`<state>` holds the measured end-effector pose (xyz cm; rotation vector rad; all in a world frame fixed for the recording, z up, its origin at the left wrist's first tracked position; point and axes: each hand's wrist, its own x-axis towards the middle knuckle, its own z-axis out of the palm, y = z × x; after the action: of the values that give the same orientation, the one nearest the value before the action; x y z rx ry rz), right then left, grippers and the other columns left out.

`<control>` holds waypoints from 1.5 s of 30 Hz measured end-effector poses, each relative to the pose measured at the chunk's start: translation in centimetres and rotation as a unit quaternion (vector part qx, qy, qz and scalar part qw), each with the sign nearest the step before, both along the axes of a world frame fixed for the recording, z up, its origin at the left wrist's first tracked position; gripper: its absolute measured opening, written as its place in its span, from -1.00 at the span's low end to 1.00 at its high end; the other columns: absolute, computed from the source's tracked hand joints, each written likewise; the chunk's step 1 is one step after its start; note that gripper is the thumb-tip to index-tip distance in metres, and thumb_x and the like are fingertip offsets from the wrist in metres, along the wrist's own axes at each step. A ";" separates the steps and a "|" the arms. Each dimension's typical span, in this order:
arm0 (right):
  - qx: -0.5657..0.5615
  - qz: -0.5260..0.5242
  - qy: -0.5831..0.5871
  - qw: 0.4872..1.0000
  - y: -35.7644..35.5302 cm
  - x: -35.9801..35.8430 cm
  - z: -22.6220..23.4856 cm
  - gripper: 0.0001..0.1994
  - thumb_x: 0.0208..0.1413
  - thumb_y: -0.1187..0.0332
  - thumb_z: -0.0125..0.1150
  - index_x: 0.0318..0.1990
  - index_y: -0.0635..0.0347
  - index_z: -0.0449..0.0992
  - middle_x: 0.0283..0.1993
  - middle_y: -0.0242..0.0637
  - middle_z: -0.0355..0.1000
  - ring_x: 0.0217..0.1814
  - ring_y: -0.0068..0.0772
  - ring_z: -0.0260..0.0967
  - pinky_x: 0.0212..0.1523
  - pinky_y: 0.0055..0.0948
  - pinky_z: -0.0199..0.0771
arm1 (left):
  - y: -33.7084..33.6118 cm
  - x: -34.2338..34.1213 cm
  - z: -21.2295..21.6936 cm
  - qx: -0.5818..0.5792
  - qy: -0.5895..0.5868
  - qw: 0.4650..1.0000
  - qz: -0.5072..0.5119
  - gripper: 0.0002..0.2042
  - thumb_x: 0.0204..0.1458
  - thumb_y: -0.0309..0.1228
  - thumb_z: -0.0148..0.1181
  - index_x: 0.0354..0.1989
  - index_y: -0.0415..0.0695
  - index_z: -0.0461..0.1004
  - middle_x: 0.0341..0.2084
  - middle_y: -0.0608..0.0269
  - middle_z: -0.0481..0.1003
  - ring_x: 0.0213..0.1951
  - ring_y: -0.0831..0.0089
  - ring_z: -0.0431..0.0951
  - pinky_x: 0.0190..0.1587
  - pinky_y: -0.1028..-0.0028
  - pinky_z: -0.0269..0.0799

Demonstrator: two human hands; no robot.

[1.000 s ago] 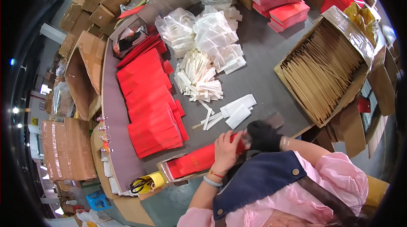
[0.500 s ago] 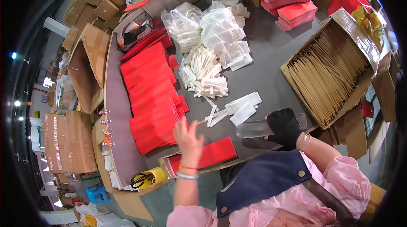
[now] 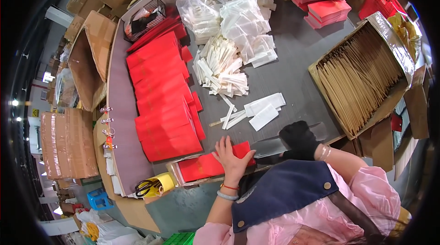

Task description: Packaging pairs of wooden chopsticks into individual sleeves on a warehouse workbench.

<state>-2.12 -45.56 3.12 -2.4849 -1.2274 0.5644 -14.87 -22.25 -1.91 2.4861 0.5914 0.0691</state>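
red paper piece [image 3: 199,168] seems the one being worked on, and its handling looks unfinished: it lies in a shallow tray [image 3: 174,171] at the table's [image 3: 300,91] near edge, under the left hand [image 3: 233,161], which is flat and open with fingers spread over it. the right hand [image 3: 299,138], in a black glove, curls over a clear plastic strip [image 3: 268,147] just beyond the piece's right end; its fingertips are hidden, so i cannot tell whether it grips. many red packets [image 3: 165,130] lie overlapped in a row on the left, and whether these are done or waiting does not show. a loose heap of white slips [image 3: 219,68] and a few white packets [image 3: 265,111] lie farther in, so plenty appears left to handle, though no count can be made. the red piece itself looks long, narrow and flat, with smooth straight edges and faint gold-toned marking, its middle covered by the hand.
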 end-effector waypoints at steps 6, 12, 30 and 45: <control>0.061 0.055 -0.015 0.997 5.4 -1.3 -0.9 -0.31 -0.26 -0.10 0.39 0.06 0.04 0.44 0.03 -0.19 0.41 0.10 -0.08 0.32 0.14 -0.06 0.17 | 1.0 1.7 0.6 -0.020 -0.018 0.998 -0.051 -0.19 -0.17 -0.01 0.40 0.21 -0.23 0.26 0.21 -0.05 0.21 0.30 -0.04 0.10 0.32 -0.12 -0.17; 0.204 -0.171 -0.139 0.954 -3.7 3.2 -2.3 -0.48 -0.22 0.17 0.46 -0.04 0.09 0.49 -0.01 -0.15 0.44 0.08 -0.07 0.35 0.12 -0.16 0.28 | 5.4 7.4 -1.5 0.073 -0.108 0.991 -0.002 -0.73 -0.04 -0.24 0.29 -0.21 -0.11 0.52 -0.24 0.11 0.49 -0.13 0.07 0.45 -0.08 0.15 0.34; -0.019 -0.515 -0.207 0.832 -22.1 7.6 -3.0 -0.75 -0.04 0.33 0.16 -0.17 0.16 0.43 -0.17 -0.07 0.42 -0.07 0.03 0.37 -0.06 -0.12 0.39 | -1.1 10.3 -1.4 0.069 -0.110 0.975 -0.179 -0.77 -0.20 -0.36 0.36 -0.37 -0.09 0.46 -0.41 0.14 0.43 -0.24 0.08 0.43 -0.19 0.19 0.37; 0.148 -0.644 -0.070 0.747 -22.2 6.6 -1.3 -0.56 0.10 0.44 0.01 0.17 0.24 0.35 0.13 0.06 0.39 0.20 0.08 0.31 0.21 -0.19 0.28 | -1.3 6.1 2.4 0.017 -0.077 0.940 -0.332 -0.76 -0.23 -0.34 0.45 -0.39 -0.10 0.53 -0.54 0.30 0.46 -0.42 0.35 0.43 -0.30 0.35 0.37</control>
<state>4.51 -67.80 1.82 -2.3809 0.5169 -0.2020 -8.74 -23.52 0.49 2.5501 -0.3322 0.0096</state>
